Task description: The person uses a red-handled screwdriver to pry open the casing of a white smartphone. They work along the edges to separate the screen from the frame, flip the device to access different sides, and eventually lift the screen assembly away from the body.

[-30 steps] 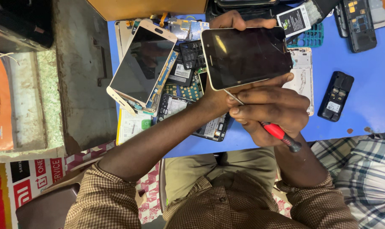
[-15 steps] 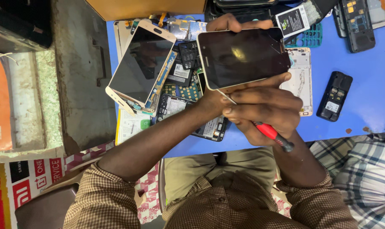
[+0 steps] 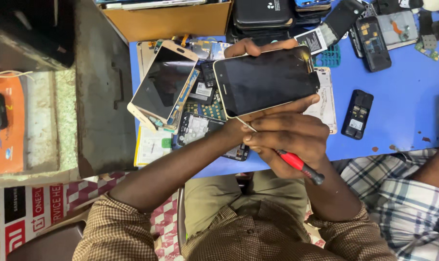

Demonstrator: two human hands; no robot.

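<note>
Head view: both hands work above the near edge of the blue bench [image 3: 403, 116]. Left hand [image 3: 246, 87] carries a gold-rimmed phone [image 3: 267, 81], dark screen up, tilted a little; its grip is clamped on the phone, fingertips over the far edge, thumb side under the near edge. Right hand [image 3: 289, 140] sits just below the phone, grip closed on a red-handled screwdriver [image 3: 297, 164]. Thin metal shaft runs up and left to the phone's near edge, close to its left corner; tip contact itself too small to confirm.

Judgement, step in hand: working the tip along the seam at the phone's edge.
- Keep the shaft shallow to the seam; a steep angle risks cracking the glass or slipping into the left palm.
- Support the phone right behind the contact point, as the left hand does now.
- Small twists, light pressure; move along the edge rather than forcing one spot.
- Right fingers choked up near the shaft give good control.

Surroundings: a second phone screen [image 3: 162, 84] lies propped on opened phone parts at left, circuit boards under it. A small black phone back [image 3: 357, 114] lies on the bench at right. Cardboard box [image 3: 168, 20] at the far edge. Another person's checked sleeve [image 3: 408, 203] shows at near right.
</note>
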